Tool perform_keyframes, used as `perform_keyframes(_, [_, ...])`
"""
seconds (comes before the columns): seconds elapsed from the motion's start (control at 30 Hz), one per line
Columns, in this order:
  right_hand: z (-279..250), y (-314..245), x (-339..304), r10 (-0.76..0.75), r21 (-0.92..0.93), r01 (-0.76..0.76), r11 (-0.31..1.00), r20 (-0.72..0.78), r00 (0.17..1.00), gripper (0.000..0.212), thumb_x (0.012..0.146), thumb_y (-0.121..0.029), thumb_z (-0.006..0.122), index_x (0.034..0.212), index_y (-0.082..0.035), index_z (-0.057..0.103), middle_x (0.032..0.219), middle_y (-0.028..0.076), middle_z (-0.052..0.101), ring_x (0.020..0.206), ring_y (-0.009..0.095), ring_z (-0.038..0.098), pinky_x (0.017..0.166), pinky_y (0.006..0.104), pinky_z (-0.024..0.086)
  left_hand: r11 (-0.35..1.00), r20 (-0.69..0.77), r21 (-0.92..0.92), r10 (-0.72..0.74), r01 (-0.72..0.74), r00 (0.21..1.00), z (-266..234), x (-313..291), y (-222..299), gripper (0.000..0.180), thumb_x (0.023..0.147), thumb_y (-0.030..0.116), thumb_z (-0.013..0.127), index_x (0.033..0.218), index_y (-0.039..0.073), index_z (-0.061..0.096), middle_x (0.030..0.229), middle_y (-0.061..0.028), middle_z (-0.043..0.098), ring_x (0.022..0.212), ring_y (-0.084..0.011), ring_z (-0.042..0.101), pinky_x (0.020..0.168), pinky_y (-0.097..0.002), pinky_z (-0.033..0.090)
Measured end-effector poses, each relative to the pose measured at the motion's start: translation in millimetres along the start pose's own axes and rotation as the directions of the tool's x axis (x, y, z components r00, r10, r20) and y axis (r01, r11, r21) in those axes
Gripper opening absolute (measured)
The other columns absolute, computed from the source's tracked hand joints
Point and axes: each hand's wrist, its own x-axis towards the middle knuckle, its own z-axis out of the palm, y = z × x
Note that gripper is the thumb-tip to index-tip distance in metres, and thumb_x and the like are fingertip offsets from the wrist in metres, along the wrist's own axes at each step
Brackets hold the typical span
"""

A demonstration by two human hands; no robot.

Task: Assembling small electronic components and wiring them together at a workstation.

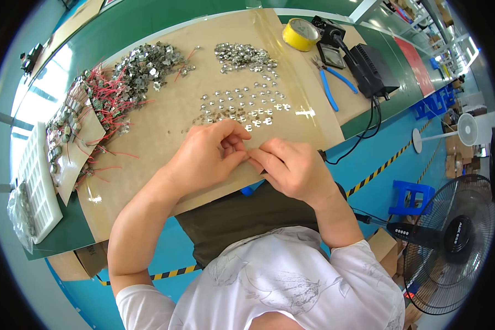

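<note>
My left hand (212, 153) and my right hand (292, 166) meet above the near part of a brown sheet (165, 113) that covers the table. The fingers of both are curled, with thumbs and fingertips pinched close together. Whatever sits between the fingertips is too small and too covered to make out. Just beyond my hands lie small silvery metal parts (258, 116), spread in loose rows, with tiny brownish pieces (203, 117) at their left. A heap of shiny metal parts (242, 55) lies farther back.
On the left are a pile of grey metal pieces (148, 63), parts with red wires (102, 102) and a white tray (38, 181). Back right hold yellow tape (301, 34), blue-handled pliers (329, 88) and a black device (371, 69). A black fan (451, 242) stands at the right.
</note>
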Motion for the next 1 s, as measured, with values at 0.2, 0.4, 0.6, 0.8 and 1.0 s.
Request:
perform_keyframes(0.2, [-1, -2, 2, -0.012, -0.003, 0.012, 1.000, -0.044, 0.999, 0.017, 0.085, -0.006, 0.079, 0.099, 0.002, 0.074, 0.088, 0.006, 0.062, 0.070, 0.022, 0.067, 0.058, 0.0350, 0.056, 0.996, 0.061, -0.048, -0.070, 0.073, 0.996, -4, 0, 1, 0.025, 0.089, 0.003, 0.081, 0.113, 0.000, 0.075, 0.090, -0.0044, 0.078, 0.079, -0.0093, 0.070, 0.070, -0.0269, 0.055])
perform_keyframes(0.4, [-12, 1, 5, -0.017, 0.020, 0.017, 1.000, 0.015, 1.000, 0.029, 0.080, -0.002, 0.088, 0.104, -0.001, 0.073, 0.090, 0.007, 0.068, 0.070, 0.023, 0.070, 0.059, 0.0346, 0.058, 0.986, 0.075, -0.119, -0.107, 0.115, 0.991, -5, -1, -1, 0.025, 0.089, 0.005, 0.082, 0.112, 0.000, 0.075, 0.088, -0.0058, 0.078, 0.080, -0.0126, 0.072, 0.072, -0.0296, 0.058])
perform_keyframes(0.6, [-30, 46, 5, 0.189, -0.034, -0.190, 0.981, -0.042, 0.981, 0.022, 0.084, -0.001, 0.086, 0.102, -0.002, 0.073, 0.087, 0.008, 0.069, 0.074, 0.023, 0.072, 0.063, 0.0341, 0.059, 0.993, 0.013, -0.072, -0.096, 0.097, 0.995, -4, 1, 3, 0.025, 0.089, 0.007, 0.083, 0.112, 0.000, 0.074, 0.088, -0.0057, 0.078, 0.078, -0.0122, 0.071, 0.072, -0.0297, 0.058])
perform_keyframes(0.8, [-26, 56, 7, 0.228, -0.059, -0.226, 0.972, 0.029, 0.973, 0.023, 0.087, -0.002, 0.085, 0.108, -0.002, 0.076, 0.093, 0.008, 0.071, 0.077, 0.025, 0.073, 0.068, 0.0352, 0.059, 0.994, -0.025, -0.062, -0.086, 0.085, 0.996, -5, -1, 2, 0.026, 0.090, 0.005, 0.081, 0.114, 0.000, 0.073, 0.089, -0.0058, 0.078, 0.076, -0.0116, 0.070, 0.072, -0.0294, 0.058])
perform_keyframes(1.0, [-20, 8, 12, 0.163, 0.086, -0.162, 0.983, -0.002, 0.987, 0.031, 0.084, -0.004, 0.088, 0.113, -0.004, 0.077, 0.094, 0.009, 0.071, 0.074, 0.026, 0.071, 0.064, 0.0379, 0.058, 0.987, -0.019, -0.125, -0.105, 0.102, 0.994, -1, -1, -1, 0.031, 0.090, 0.001, 0.078, 0.119, 0.000, 0.071, 0.090, -0.0059, 0.078, 0.075, -0.0100, 0.068, 0.069, -0.0281, 0.056])
